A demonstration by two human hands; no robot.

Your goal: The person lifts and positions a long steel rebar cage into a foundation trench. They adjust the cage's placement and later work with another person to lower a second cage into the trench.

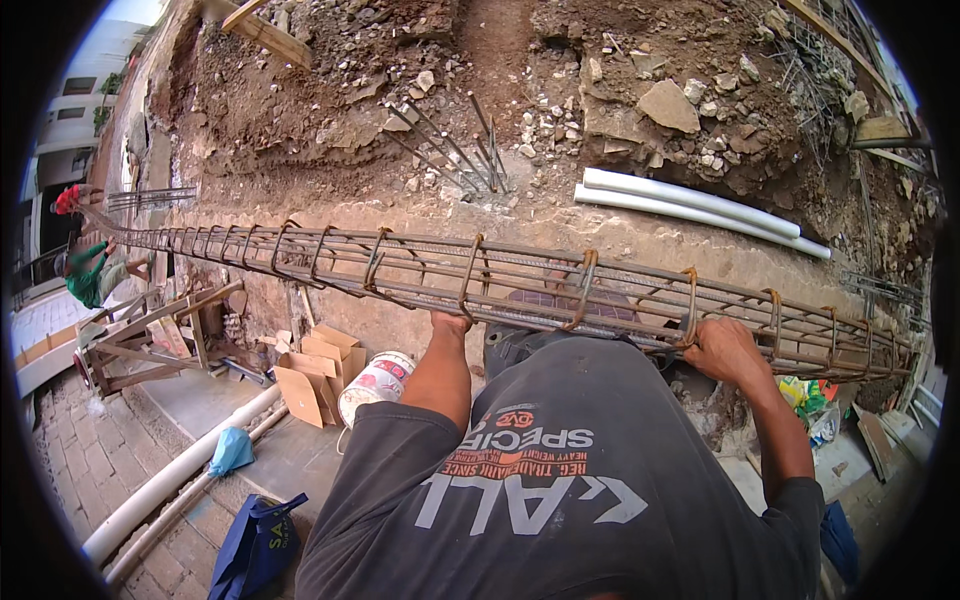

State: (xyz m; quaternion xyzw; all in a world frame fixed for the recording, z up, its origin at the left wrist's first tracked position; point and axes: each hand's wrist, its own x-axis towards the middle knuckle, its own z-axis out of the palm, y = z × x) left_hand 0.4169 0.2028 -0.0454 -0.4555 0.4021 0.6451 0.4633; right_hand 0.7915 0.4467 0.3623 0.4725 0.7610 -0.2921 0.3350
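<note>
The long rebar cage [420, 265] runs from the far left, where another person [90, 275] stands by it, across to the right. Left hand [450, 322] and right hand [725, 348] both clamp its near bars, set apart. Its sagging length could twist and pinch fingers.

Long rusty steel rebar cage [520, 285] barring the way across at chest height, narrow gaps between its stirrups, open air above it, bare earth bank [330, 130] close behind it
</note>
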